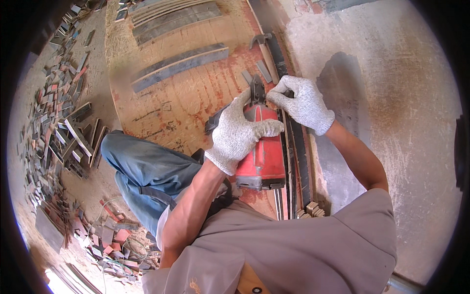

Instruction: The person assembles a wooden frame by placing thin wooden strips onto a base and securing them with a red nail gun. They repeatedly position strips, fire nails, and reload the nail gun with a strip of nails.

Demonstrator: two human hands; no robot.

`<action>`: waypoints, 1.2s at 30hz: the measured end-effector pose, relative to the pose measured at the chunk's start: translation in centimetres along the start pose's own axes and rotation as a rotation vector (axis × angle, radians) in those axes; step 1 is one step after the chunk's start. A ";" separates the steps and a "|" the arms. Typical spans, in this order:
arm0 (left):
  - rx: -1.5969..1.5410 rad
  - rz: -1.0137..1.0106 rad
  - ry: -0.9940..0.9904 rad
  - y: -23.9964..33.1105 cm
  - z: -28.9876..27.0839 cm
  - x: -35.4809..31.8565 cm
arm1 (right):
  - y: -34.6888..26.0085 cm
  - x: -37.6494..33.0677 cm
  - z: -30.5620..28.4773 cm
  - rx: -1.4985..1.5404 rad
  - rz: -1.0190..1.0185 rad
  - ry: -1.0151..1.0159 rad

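Note:
A red and black nail gun (259, 164) lies in front of my body, its dark nose pointing away from me. My left hand (232, 130), in a light knitted glove, is closed on its left side with the thumb across the red casing. Right of the nose, my gloved right hand (306, 105) is closed in a pinch over long dark strips (297, 166). Whatever lies between those fingertips is too small to make out. Just beyond the hands rests a claw hammer (267, 56) with a wooden handle, next to short grey pieces (263, 71).
Dark-faced wooden strips (181, 66) lie on the stained plywood board (156, 103), with a further stack (176, 19) behind. Many offcuts (54, 122) cover the floor at left. Small wooden blocks (312, 209) sit near my waist. Concrete (391, 108) stretches to the right.

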State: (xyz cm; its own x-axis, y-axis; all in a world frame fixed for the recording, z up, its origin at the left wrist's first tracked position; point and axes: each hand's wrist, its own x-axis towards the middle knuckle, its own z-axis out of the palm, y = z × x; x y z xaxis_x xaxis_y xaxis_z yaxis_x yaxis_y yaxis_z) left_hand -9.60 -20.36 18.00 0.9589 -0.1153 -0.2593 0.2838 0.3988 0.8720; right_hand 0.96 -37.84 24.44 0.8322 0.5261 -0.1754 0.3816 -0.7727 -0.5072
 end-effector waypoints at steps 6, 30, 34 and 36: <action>0.047 -0.013 0.052 -1.1 0.6 0.4 | -1.7 0.9 -0.7 -0.258 -0.163 -0.051; 0.199 0.033 -0.058 -0.5 -1.7 -0.2 | 2.8 4.4 1.7 -0.401 -0.968 0.018; 0.027 -0.003 -0.097 1.0 -3.4 -0.7 | 1.7 6.2 1.6 -0.353 -1.044 0.136; -0.006 -0.050 -0.085 1.0 -3.6 -0.7 | 1.1 5.5 2.6 -0.098 -0.635 0.344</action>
State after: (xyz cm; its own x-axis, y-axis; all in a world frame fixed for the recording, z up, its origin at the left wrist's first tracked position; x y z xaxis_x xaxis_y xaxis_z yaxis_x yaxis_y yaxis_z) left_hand -10.01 -16.60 17.59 0.9405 -0.2118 -0.2658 0.3312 0.3956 0.8566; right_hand 4.90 -34.85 20.73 0.5114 0.7548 0.4107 0.8538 -0.3922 -0.3424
